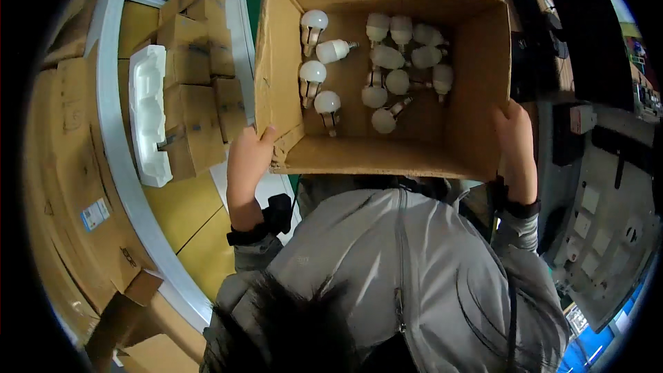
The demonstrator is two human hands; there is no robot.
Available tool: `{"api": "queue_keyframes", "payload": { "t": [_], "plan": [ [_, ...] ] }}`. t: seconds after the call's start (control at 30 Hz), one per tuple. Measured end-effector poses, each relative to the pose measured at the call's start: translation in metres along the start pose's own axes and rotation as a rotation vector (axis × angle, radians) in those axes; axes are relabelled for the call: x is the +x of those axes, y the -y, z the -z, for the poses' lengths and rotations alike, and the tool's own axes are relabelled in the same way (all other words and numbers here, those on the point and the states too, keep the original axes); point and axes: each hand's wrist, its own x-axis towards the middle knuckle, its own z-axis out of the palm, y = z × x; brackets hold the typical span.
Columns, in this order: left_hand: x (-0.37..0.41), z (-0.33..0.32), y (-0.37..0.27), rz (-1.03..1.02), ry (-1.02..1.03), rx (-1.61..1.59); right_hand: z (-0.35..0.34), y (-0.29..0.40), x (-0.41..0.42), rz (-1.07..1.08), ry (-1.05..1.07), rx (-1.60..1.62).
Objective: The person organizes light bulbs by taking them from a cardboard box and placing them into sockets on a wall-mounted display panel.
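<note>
An open cardboard box (383,158) is held up in front of my body, gripped on both sides. My left hand (250,153) holds its left wall near the lower corner, the thumb over the edge. My right hand (515,127) grips the right wall, with some of its fingers hidden behind the cardboard. Several light bulbs lie loose on the bottom of the box. Along the left wall are white-domed bulbs (313,71), with one bulb (333,52) lying sideways beside them. A looser cluster of bulbs (388,57) lies in the right half, partly in shadow.
To the left, a white metal shelf frame (111,88) holds stacked cardboard boxes (191,119) and a white foam insert (150,119). Larger cartons (67,166) stand at the far left. On the right are black monitors (590,36) and a grey panel (611,248) with small items.
</note>
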Motion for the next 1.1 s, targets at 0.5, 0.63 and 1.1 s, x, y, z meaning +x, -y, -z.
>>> {"api": "queue_keyframes", "payload": {
  "t": [0.5,0.63,1.1],
  "plan": [
    [0.156,0.107,-0.168,0.122,-0.274,0.004,0.022,0.126,0.269,0.137,0.027,-0.025],
    [0.218,0.122,-0.18,0.227,-0.196,0.056,0.009,0.14,0.341,0.135,0.055,-0.066],
    [0.44,0.257,-0.275,0.091,-0.068,0.248,0.021,0.272,0.488,0.004,0.0,-0.031]
  ]
}}
